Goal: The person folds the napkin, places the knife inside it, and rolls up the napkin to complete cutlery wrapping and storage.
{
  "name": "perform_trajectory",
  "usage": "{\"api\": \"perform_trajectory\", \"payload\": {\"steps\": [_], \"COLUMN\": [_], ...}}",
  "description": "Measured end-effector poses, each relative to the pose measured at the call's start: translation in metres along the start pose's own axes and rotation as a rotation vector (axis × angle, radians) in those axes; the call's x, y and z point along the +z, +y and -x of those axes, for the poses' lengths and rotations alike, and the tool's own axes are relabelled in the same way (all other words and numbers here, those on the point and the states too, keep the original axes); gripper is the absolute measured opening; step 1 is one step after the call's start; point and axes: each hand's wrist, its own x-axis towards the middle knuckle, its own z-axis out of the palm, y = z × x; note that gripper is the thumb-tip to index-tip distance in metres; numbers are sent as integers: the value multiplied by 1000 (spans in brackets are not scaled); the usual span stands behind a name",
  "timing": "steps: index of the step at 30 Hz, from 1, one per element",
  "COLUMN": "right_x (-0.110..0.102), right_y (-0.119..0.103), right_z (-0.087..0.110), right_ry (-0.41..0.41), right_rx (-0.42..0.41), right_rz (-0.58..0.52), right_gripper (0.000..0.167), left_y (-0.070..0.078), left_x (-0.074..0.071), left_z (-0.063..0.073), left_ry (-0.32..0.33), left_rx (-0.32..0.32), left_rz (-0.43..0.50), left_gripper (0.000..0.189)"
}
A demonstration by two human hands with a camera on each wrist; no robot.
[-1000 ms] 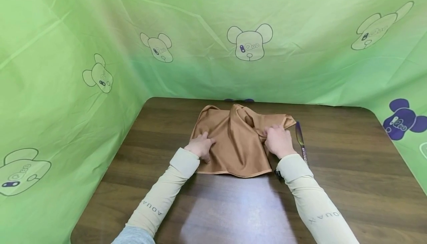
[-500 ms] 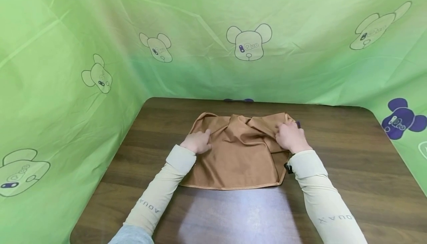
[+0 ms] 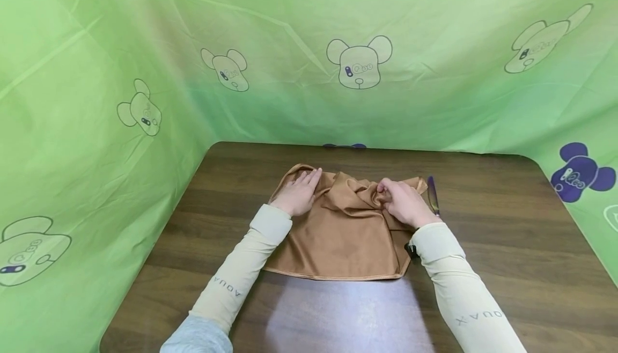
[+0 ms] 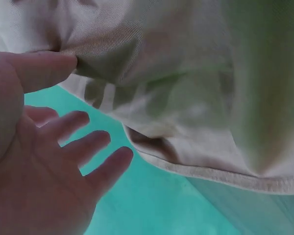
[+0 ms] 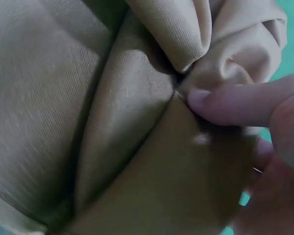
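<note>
A shiny brown cloth with a stitched hem lies rumpled on the table, its far half bunched into folds. My left hand rests over its far left part with fingers extended. In the left wrist view, that hand has its fingers spread and its thumb against the fabric. My right hand pinches a gathered fold at the far right. Up close in the right wrist view, the thumb presses into the folds, and most of the fingers are hidden behind the cloth.
A knife with a purplish blade lies just right of the cloth, its handle hidden behind my right forearm. The dark wood table ends at a green curtain printed with bear heads, at the back and both sides.
The cloth's near edge has come toward me and spread out. My right hand went right, then back left, bunching a fold. My left hand moved farther away and its fingers straightened.
</note>
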Motion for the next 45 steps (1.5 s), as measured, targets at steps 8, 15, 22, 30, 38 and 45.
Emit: {"api": "perform_trajectory", "payload": {"steps": [8,15,22,30,38,45], "right_x": [-16,-21,-10,-10,-8,-7], "right_y": [-13,-15,-7,-9,-10,-10], "right_z": [7,9,9,11,11,13], "right_ry": [-144,-86,-52,-97,-215,-329], "right_rx": [-16,14,-50,6,107,119], "right_rz": [42,52,50,84,129,104], "right_gripper": [17,36,25,23,28,20], "left_y": [3,6,8,8,5,6], "left_x": [0,2,1,0,8,8], "left_z": [-3,0,1,1,-2,-1], "left_ry": [40,9,-62,33,14,-4], "left_rx": [123,124,112,79,63,4], "left_rz": [-108,-120,-52,-95,-104,-128], "left_gripper": [57,31,15,7,14,14]}}
